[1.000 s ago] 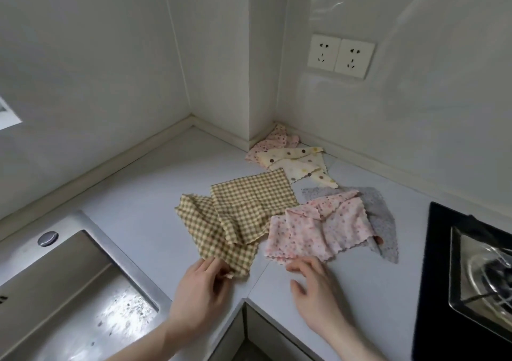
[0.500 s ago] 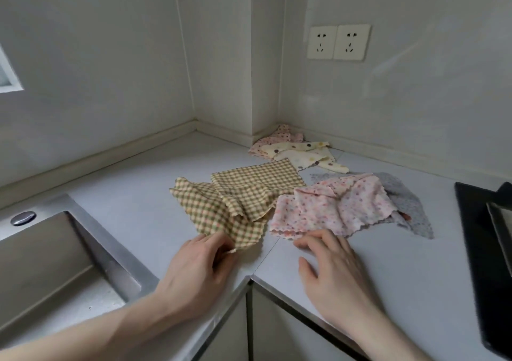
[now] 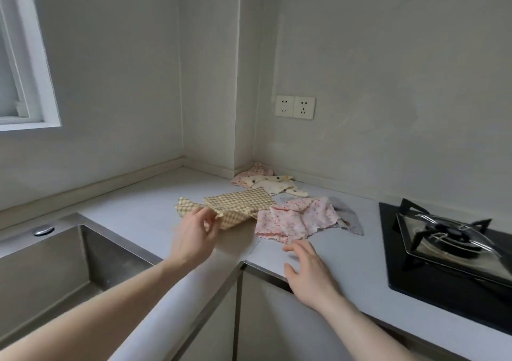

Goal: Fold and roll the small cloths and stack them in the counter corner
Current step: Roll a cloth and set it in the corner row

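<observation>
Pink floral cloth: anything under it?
A grey cloth lies under the pink floral cloth, its far and right edges sticking out. The counter shows around them. Anything else beneath is covered.

Mid-frame on the counter (image 3: 144, 211), the checked cloth (image 3: 243, 202) lies left of the floral cloth (image 3: 299, 219); sink (image 3: 55, 263) lower left, stove (image 3: 448, 233) right.

Two yellow gingham cloths (image 3: 238, 204), one pink floral cloth (image 3: 299, 218), one grey cloth (image 3: 352, 218), one cream dotted cloth (image 3: 273, 184), one pink cloth in the far corner (image 3: 256, 170); two wall sockets (image 3: 295, 107); two hands (image 3: 194, 238).
</observation>
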